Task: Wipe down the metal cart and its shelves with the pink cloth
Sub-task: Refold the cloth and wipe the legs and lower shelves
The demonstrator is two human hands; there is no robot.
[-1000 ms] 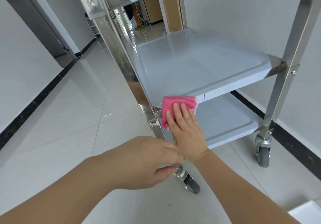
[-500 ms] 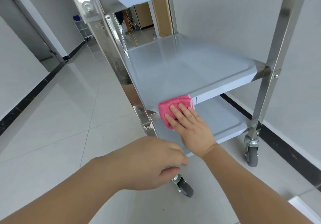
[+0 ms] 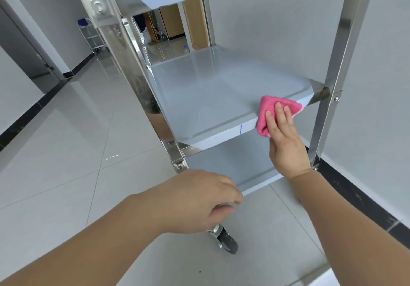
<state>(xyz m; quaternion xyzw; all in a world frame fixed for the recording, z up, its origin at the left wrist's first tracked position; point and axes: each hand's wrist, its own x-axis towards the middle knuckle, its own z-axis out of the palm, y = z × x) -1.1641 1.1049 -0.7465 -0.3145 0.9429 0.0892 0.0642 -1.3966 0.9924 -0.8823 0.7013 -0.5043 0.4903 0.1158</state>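
Observation:
A metal cart [image 3: 124,48] with shiny posts stands in front of me. Its grey middle shelf [image 3: 213,90] fills the centre of the view, and a lower shelf [image 3: 235,163] lies beneath it. With straight fingers my right hand [image 3: 286,143] presses the folded pink cloth [image 3: 269,110] against the front edge of the middle shelf, near the right post [image 3: 339,68]. My left hand [image 3: 195,199] hovers low in front of the cart's left front leg, its fingers loosely curled and holding nothing. It hides the bottom of that leg.
A black caster [image 3: 228,243] shows below my left hand. A white wall with a dark skirting strip [image 3: 363,201] runs close along the cart's right side. Glossy tiled floor [image 3: 66,143] spreads to the left. A second small trolley [image 3: 92,37] stands far down the corridor.
My right hand has slid the pink cloth along the middle shelf's front edge, from its left corner to near the right post. My left hand has stayed by the leg.

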